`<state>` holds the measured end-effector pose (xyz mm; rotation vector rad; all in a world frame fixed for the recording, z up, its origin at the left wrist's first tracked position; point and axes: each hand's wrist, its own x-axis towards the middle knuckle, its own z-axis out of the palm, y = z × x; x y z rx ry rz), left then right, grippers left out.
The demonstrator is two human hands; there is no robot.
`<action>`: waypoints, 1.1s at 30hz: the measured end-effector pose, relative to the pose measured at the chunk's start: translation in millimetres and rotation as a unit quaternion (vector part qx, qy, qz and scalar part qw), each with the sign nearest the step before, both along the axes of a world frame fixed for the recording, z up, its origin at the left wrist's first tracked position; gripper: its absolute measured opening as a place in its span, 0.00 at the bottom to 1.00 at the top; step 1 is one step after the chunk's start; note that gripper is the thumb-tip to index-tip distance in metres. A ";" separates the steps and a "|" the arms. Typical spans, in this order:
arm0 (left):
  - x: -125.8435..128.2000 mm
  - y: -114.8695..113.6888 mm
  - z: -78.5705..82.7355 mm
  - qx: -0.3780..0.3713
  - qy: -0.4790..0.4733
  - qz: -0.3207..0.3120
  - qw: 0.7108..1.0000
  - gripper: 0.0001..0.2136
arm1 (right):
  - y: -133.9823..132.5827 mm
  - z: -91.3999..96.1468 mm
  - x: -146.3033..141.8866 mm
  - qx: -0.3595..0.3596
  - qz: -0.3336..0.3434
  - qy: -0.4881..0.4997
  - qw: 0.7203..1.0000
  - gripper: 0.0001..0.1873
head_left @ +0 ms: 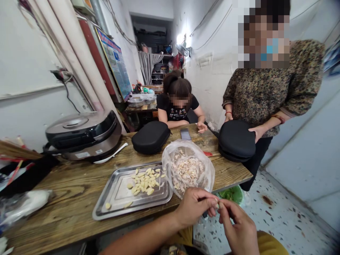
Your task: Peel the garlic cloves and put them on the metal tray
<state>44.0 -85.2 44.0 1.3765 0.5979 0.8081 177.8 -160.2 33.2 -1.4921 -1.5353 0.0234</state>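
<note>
A small pale garlic clove [217, 205] is pinched between the fingertips of the left hand [196, 206] and the right hand [239, 228]. Both are closed on it, out past the near edge of the bench [69, 198] and above the speckled floor [268, 219]. Since the clove is held over open floor on a small fingertip grip, a slip is judged the main risk. It would likely be lost to the floor or into the green bowl [233, 194] seen just beyond the right hand, below the bench edge. Just beyond the left hand a clear plastic bag [188, 170] of cloves and skins is slumped at the bench edge, where a stray knuckle could tip it off. To the left of that hand a steel tray [106, 211] is laid, with peeled cloves [145, 180] gathered toward its far right corner. The bench is seen to be rough, worn wood with a strong grain. Farther from the hands a black case [150, 137], a phone [185, 134] and a grey cooker [85, 134] are set. A seated person [177, 106] is leant on the far side, and a second black case [236, 141] is held by a standing person [268, 88] to the right. The room is narrow and white-walled, with cluttered shelves at its far end.
</note>
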 end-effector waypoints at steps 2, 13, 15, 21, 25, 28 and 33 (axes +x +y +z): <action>1.2 1.8 3.4 -0.021 -0.005 -0.004 1.000 0.16 | -0.3 2.3 0.5 -0.016 0.003 0.030 0.999 0.09; -3.7 1.4 10.8 0.009 0.035 -0.013 0.999 0.16 | 0.9 4.1 -1.2 0.003 -0.020 0.022 1.000 0.08; -4.4 1.6 11.8 -0.014 0.024 -0.024 0.999 0.18 | 2.3 6.2 -0.8 0.013 -0.030 0.019 0.999 0.09; -6.1 4.5 13.4 -0.083 -0.021 -0.039 0.996 0.19 | 2.2 12.5 2.6 0.000 -0.060 0.033 0.998 0.10; -7.9 6.0 15.3 -0.152 -0.066 -0.048 0.985 0.19 | -0.8 12.6 10.0 -0.028 -0.089 0.054 0.994 0.12; -8.6 5.5 16.5 -0.173 -0.079 -0.041 0.981 0.19 | -2.6 2.0 23.4 -0.041 -0.106 0.042 0.993 0.14; -7.3 5.9 14.9 -0.156 -0.050 -0.003 0.987 0.22 | -4.0 -32.1 48.0 -0.166 -0.085 -0.087 0.979 0.19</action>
